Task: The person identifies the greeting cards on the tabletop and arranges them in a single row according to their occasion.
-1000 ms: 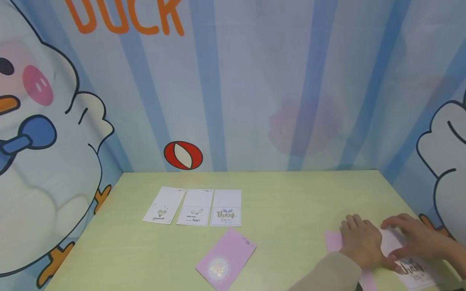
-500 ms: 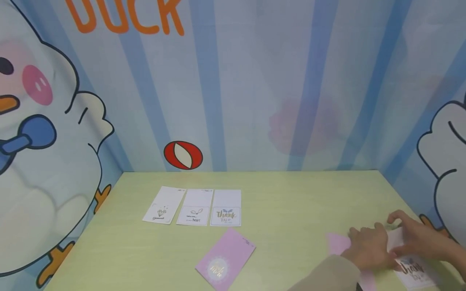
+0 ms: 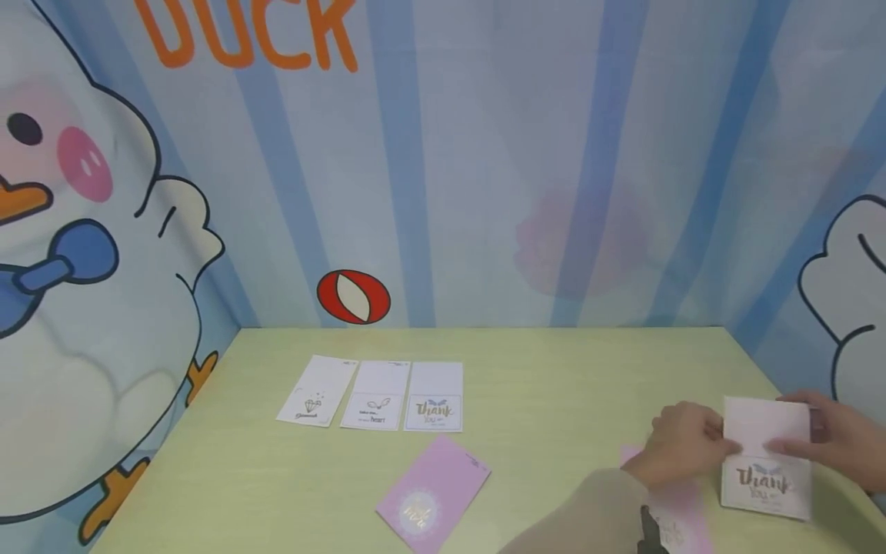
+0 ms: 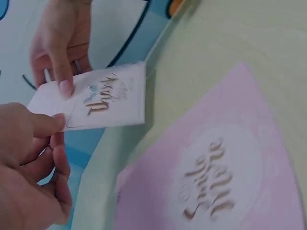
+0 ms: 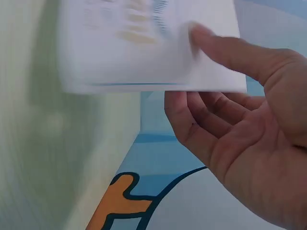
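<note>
Both hands hold a white "Thank You" card (image 3: 764, 486) above the table at the right in the head view. My left hand (image 3: 688, 442) pinches its left edge between thumb and fingers. On the opposite edge, my right hand (image 3: 841, 437) grips it, thumb (image 5: 225, 48) on the printed face and fingers behind. The left wrist view shows the card (image 4: 112, 98) from the side, with a gap between it and the table. A pink card (image 4: 158, 187) with gold lettering lies below, partly covered by the left forearm in the head view.
Three white cards stand in a row at the back left: a diamond card (image 3: 317, 391), a heart card (image 3: 374, 395) and another "Thank You" card (image 3: 434, 396). A second pink card (image 3: 434, 492) lies at an angle in front of them. A striped backdrop (image 3: 477, 169) rises behind the table.
The white "Thank You" card has come up off the table, lifted by both hands. The left hand has shifted from lying over the card to pinching its left edge.
</note>
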Demonstrator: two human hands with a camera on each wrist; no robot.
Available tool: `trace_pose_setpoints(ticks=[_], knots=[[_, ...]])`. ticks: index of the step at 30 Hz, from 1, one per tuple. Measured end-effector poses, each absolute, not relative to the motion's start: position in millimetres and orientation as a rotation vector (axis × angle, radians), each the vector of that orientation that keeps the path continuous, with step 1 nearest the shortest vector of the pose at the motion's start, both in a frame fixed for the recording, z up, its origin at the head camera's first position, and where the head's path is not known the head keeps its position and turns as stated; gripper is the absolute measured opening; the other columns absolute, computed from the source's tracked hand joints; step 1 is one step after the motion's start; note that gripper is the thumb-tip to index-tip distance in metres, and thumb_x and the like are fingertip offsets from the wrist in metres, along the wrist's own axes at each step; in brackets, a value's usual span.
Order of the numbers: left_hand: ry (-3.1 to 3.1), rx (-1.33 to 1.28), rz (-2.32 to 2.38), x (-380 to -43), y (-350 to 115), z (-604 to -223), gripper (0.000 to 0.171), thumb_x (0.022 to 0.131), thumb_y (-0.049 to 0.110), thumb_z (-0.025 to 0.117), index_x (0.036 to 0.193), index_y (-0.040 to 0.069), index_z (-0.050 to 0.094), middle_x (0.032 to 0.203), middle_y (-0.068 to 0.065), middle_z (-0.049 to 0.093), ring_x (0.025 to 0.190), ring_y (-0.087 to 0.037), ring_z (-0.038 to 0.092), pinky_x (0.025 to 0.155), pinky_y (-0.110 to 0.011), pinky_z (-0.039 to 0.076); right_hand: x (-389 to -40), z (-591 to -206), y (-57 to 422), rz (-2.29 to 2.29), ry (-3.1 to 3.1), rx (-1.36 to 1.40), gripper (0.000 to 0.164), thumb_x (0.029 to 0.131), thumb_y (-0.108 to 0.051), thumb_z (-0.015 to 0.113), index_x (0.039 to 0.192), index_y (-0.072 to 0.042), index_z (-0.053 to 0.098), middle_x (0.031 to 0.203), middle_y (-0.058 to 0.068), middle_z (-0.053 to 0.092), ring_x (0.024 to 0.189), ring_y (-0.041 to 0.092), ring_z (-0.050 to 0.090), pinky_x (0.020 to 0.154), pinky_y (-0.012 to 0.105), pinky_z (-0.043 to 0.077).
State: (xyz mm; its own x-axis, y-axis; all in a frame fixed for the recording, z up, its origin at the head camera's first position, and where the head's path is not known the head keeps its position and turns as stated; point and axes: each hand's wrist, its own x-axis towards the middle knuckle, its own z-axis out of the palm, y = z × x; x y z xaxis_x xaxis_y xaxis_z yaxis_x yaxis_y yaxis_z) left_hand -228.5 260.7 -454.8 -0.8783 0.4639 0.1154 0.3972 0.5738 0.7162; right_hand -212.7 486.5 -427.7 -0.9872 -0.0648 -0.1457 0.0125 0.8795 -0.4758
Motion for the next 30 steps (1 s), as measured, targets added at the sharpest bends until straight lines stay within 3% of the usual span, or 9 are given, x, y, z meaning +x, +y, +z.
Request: trace_pose_setpoints(ticks=[4, 7, 9, 15, 22, 25, 30], knots=[[2.521, 0.573, 1.459, -232, 238, -448, 0.015, 0.094, 0.028, 0.080, 0.084, 0.018, 0.081, 0.074, 0.012, 0.076, 0.062, 0.006, 0.059, 0.058, -0.013, 0.047, -208, -427, 477, -0.893, 2.931, -0.067, 0.066, 0.099, -0.016, 0.074, 0.136, 0.024, 0.035, 0.090, 0.015, 0.075, 0.072, 0.010, 0.070, 0.064, 0.031, 0.060], [2.430, 0.503, 1.556, -235, 220, -445, 0.029, 0.094, 0.026, 0.081, 0.071, 0.013, 0.068, 0.071, 0.008, 0.075, 0.061, 0.002, 0.061, 0.057, -0.018, 0.048, -206, -425, 467, -0.951, 2.978, -0.060, 0.052, 0.100, -0.018, 0.073, 0.129, 0.018, 0.049, 0.089, 0.004, 0.075, 0.071, -0.006, 0.064, 0.063, 0.028, 0.059], [2.391, 0.495, 1.598, -238, 208, -444, 0.038, 0.094, 0.025, 0.081, 0.066, 0.012, 0.058, 0.071, 0.006, 0.076, 0.060, 0.000, 0.065, 0.055, -0.019, 0.048, -207, -423, 459, -0.993, 2.979, -0.041, 0.046, 0.100, -0.022, 0.073, 0.125, 0.014, 0.057, 0.094, 0.005, 0.075, 0.075, -0.012, 0.060, 0.066, 0.031, 0.059], [2.352, 0.512, 1.672, -248, 171, -440, 0.036, 0.095, 0.022, 0.078, 0.068, 0.012, 0.056, 0.077, 0.008, 0.076, 0.070, -0.003, 0.072, 0.062, -0.019, 0.050, -211, -411, 424, -1.129, 2.817, 0.088, 0.058, 0.103, -0.043, 0.067, 0.132, 0.007, 0.056, 0.108, 0.003, 0.074, 0.084, -0.001, 0.067, 0.079, 0.039, 0.062], [2.182, 0.433, 1.849, -249, 122, -421, 0.004, 0.095, 0.004, 0.076, 0.094, 0.005, 0.071, 0.090, 0.003, 0.072, 0.076, -0.008, 0.074, 0.071, -0.025, 0.063, -211, -404, 387, -1.363, 2.720, -0.026, 0.039, 0.108, -0.027, 0.061, 0.127, 0.007, 0.060, 0.107, -0.005, 0.078, 0.086, 0.004, 0.075, 0.079, 0.030, 0.063], [2.148, 0.376, 1.900, -250, 105, -415, 0.013, 0.093, 0.001, 0.077, 0.106, 0.003, 0.077, 0.088, 0.000, 0.073, 0.074, -0.009, 0.073, 0.072, -0.028, 0.065, -214, -403, 371, -1.433, 2.675, -0.086, 0.033, 0.106, -0.027, 0.065, 0.121, 0.003, 0.066, 0.100, -0.014, 0.077, 0.088, 0.008, 0.077, 0.080, 0.030, 0.063], [2.069, 0.316, 1.965, -258, 76, -420, 0.020, 0.090, -0.002, 0.078, 0.110, -0.001, 0.075, 0.089, -0.005, 0.071, 0.075, -0.017, 0.075, 0.072, -0.035, 0.066, -225, -410, 348, -1.609, 2.522, -0.217, 0.020, 0.104, -0.019, 0.068, 0.118, -0.005, 0.071, 0.098, -0.012, 0.079, 0.091, 0.012, 0.078, 0.081, 0.030, 0.063]])
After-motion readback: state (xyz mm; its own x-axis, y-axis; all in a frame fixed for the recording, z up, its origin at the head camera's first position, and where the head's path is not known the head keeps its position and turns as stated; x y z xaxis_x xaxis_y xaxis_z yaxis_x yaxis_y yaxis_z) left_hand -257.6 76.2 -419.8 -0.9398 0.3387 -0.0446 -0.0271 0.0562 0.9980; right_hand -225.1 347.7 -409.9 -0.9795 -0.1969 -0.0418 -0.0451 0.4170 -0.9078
